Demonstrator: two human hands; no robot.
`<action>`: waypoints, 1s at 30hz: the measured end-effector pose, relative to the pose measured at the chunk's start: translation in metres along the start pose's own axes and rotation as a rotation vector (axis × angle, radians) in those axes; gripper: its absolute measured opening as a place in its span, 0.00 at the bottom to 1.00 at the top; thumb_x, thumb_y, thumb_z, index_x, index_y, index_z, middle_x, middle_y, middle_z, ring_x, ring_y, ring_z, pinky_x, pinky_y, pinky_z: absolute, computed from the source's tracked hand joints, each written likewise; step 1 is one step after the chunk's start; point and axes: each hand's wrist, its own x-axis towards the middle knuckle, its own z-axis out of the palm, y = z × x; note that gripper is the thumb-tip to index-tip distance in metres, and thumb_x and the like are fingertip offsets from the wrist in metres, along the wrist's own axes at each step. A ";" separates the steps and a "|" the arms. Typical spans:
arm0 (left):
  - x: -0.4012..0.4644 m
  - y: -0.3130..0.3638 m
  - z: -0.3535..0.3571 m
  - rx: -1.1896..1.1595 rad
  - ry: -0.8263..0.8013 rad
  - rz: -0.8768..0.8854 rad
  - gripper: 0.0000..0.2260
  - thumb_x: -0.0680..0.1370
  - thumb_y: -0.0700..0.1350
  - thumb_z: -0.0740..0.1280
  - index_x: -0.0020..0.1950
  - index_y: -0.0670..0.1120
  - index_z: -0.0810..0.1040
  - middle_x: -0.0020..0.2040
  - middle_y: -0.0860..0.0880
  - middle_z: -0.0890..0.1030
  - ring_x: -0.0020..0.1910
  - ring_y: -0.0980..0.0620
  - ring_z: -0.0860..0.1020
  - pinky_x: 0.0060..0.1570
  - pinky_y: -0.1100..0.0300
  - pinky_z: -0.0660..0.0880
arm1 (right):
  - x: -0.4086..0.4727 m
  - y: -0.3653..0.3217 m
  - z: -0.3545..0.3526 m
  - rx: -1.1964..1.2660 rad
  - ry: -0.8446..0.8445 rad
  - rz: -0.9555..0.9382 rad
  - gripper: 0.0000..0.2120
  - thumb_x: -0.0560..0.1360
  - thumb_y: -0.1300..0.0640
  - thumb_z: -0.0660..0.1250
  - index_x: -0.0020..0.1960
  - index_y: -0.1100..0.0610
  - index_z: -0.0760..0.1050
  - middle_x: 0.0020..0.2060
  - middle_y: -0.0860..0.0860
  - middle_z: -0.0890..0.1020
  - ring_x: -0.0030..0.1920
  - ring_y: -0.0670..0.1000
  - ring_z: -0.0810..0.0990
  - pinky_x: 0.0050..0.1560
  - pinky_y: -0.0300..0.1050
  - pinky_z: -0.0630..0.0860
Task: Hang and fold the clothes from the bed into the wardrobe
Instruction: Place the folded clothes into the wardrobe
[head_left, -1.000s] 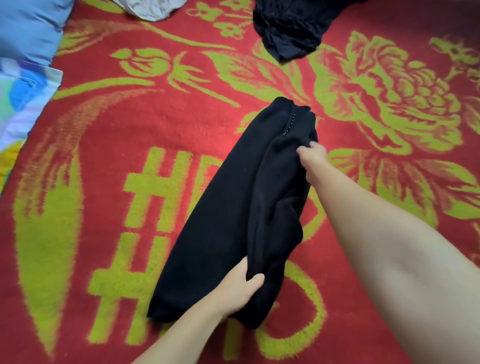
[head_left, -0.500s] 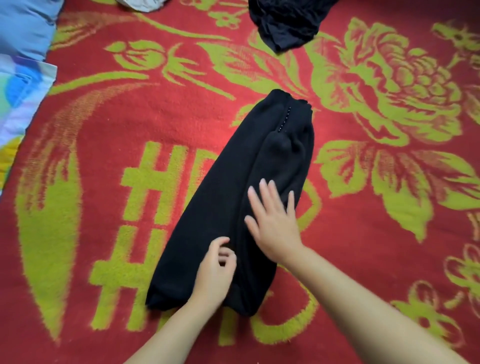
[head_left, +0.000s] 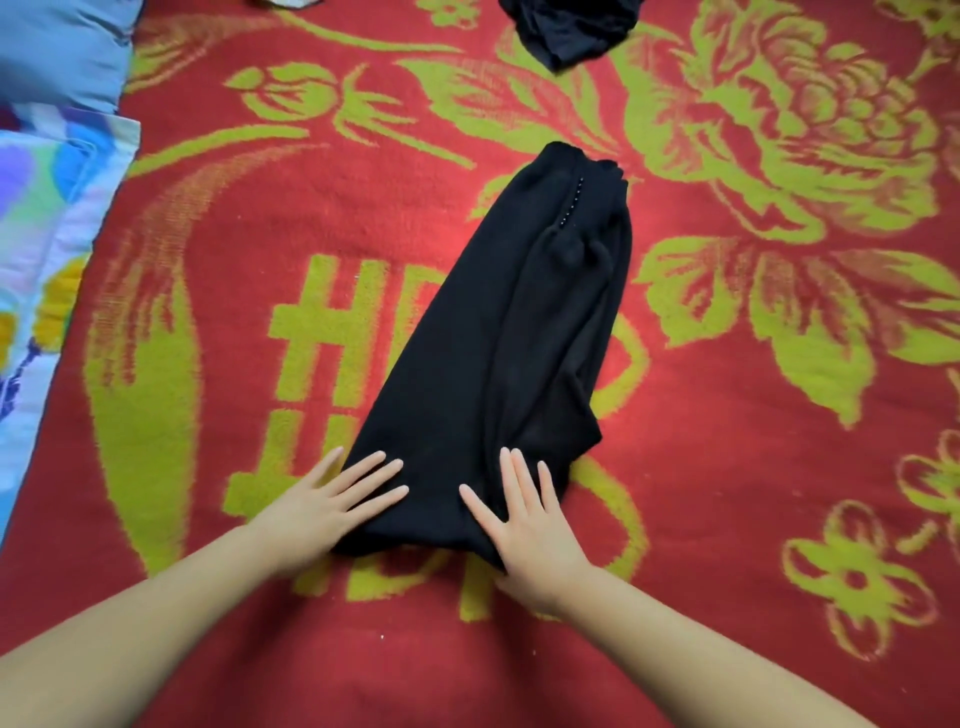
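The black garment (head_left: 498, 343) is folded lengthwise into a long narrow strip, lying flat on the bed and running from the near middle out to the far right. It has a little row of beads near its far end. Another dark garment (head_left: 566, 28) sits crumpled at the far edge.

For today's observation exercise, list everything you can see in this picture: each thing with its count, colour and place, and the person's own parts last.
Folded garment: one, black, lengthwise at the centre of the blanket, under both hands at its near end.
Crumpled garment: one, black, top edge, partly out of view.
Blanket: one, red with yellow-green flowers, covering the bed.
Pillow: one, blue, top left corner.
Patterned cloth: one, white with multicoloured print, left edge.
Left hand: flat, fingers straight, pressing the folded garment's near left edge.
Right hand: flat, pressing its near right edge.
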 end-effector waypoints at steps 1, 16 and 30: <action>-0.001 0.000 -0.003 -0.003 -0.080 0.011 0.43 0.63 0.29 0.39 0.71 0.53 0.22 0.75 0.46 0.28 0.73 0.45 0.27 0.67 0.45 0.25 | 0.006 0.001 0.000 -0.004 0.049 0.016 0.45 0.55 0.49 0.80 0.70 0.51 0.71 0.69 0.72 0.64 0.71 0.68 0.63 0.67 0.66 0.63; 0.036 0.090 -0.113 -1.073 -0.312 0.141 0.08 0.74 0.35 0.59 0.48 0.41 0.76 0.40 0.49 0.77 0.36 0.57 0.73 0.37 0.65 0.66 | -0.065 0.068 -0.062 0.250 -0.414 -0.271 0.17 0.69 0.61 0.66 0.57 0.55 0.76 0.62 0.55 0.77 0.61 0.58 0.75 0.59 0.48 0.73; 0.130 0.020 -0.098 -1.636 0.486 -0.999 0.11 0.80 0.50 0.62 0.46 0.44 0.78 0.44 0.46 0.81 0.43 0.46 0.78 0.40 0.54 0.71 | 0.018 0.127 -0.079 0.734 0.177 0.564 0.17 0.78 0.56 0.63 0.66 0.50 0.71 0.60 0.50 0.77 0.60 0.54 0.75 0.58 0.49 0.71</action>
